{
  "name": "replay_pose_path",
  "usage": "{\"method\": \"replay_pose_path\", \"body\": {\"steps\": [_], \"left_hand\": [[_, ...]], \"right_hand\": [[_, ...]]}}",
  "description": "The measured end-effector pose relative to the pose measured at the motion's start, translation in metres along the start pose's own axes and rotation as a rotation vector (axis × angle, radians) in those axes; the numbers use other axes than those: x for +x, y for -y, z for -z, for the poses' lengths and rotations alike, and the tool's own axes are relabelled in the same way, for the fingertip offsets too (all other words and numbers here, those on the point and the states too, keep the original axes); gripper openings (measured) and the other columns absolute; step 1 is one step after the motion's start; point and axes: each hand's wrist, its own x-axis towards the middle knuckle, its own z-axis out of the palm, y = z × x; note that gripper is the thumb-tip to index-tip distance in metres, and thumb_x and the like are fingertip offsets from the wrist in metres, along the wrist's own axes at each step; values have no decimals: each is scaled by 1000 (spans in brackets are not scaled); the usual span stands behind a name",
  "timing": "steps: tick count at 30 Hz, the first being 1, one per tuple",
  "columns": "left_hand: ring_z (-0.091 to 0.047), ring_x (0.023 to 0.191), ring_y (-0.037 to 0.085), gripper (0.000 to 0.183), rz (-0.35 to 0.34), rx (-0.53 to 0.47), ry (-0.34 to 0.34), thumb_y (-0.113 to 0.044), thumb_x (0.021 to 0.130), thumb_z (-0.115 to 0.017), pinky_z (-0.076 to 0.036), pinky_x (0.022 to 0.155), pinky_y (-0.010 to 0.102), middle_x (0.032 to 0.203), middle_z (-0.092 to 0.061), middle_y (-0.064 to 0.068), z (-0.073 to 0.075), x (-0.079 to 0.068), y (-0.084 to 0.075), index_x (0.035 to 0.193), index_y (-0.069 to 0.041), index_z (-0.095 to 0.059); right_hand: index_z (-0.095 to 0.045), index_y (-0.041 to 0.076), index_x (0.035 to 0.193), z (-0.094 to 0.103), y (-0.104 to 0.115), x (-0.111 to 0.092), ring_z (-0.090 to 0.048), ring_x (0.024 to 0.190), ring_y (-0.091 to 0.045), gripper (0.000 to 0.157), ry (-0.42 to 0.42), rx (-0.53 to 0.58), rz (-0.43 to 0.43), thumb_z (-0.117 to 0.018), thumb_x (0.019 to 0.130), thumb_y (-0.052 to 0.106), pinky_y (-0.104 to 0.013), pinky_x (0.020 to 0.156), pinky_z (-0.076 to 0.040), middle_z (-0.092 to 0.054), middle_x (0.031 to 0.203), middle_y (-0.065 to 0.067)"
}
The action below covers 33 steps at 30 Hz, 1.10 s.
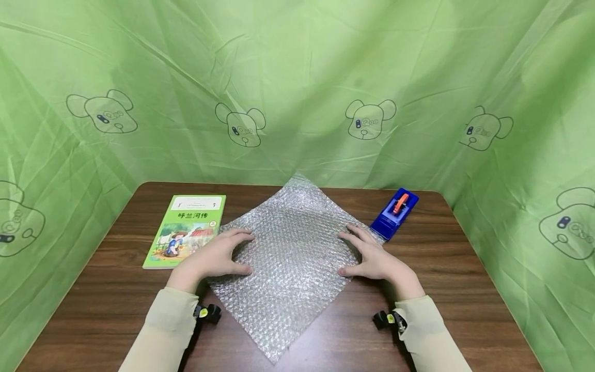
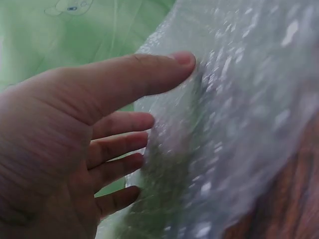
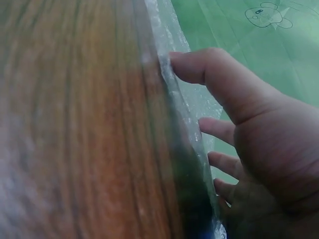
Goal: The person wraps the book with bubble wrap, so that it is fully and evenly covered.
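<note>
A sheet of clear bubble wrap (image 1: 293,248) lies on the table, turned so that one corner points toward the person. My left hand (image 1: 220,254) rests on its left side with thumb and fingers spread apart. On the opposite side my right hand (image 1: 374,256) touches the sheet in the same way, fingers spread. In the left wrist view, the thumb (image 2: 164,74) is against the bubble wrap (image 2: 239,119). The right wrist view shows the thumb (image 3: 192,67) at the sheet's edge, and neither hand pinches it.
A green book (image 1: 188,232) with an illustrated cover lies left, partly behind the left hand. At the right back is a flat blue object (image 1: 388,219) with an orange-red piece on it, close to the sheet's right corner. Green printed cloth (image 1: 302,77) surrounds the brown wooden table (image 1: 107,310).
</note>
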Motion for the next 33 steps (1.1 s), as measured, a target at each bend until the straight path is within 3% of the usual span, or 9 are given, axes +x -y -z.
{"method": "replay_pose_path", "body": {"steps": [4, 12, 17, 24, 33], "left_hand": [[-43, 153, 49, 91, 5, 7, 10, -45, 84, -94, -36, 122, 70, 168, -46, 19, -1, 0, -1, 157, -5, -58], [-42, 153, 49, 92, 16, -13, 18, -43, 83, -95, -36, 122, 71, 169, -45, 19, 2, 0, -4, 157, -5, -57], [-42, 154, 48, 94, 16, -11, 19, -46, 83, -95, -36, 122, 70, 169, -45, 19, 2, 1, -1, 158, -5, -56], [-41, 155, 48, 95, 28, -12, 36, -46, 84, -94, -34, 124, 70, 170, -44, 18, 4, 1, -1, 159, -5, -55], [-41, 155, 48, 87, 3, -88, 37, -42, 89, -92, -35, 125, 67, 168, -46, 20, 9, -2, 1, 158, -3, -56]], "right_hand": [[-49, 14, 165, -2, 1, 0, -16, 162, -56, 98, -9, -15, -7, -93, 84, 50, -80, 124, -20, -27, 177, -23], [-39, 9, 168, 0, 5, -3, -10, 164, -53, 108, -2, 58, -38, -94, 85, 49, -76, 127, -17, -24, 178, -24], [-40, 14, 169, 3, 8, -3, -13, 164, -53, 105, 1, 73, -49, -94, 86, 48, -77, 125, -21, -21, 178, -25], [-55, 11, 160, 9, 17, -5, -26, 160, -55, 88, 2, -2, -78, -92, 88, 47, -76, 123, -30, -28, 175, -27], [-55, 0, 158, 13, 38, -5, -35, 154, -58, 84, 30, -98, -95, -91, 91, 37, -71, 123, -34, -36, 167, -37]]}}
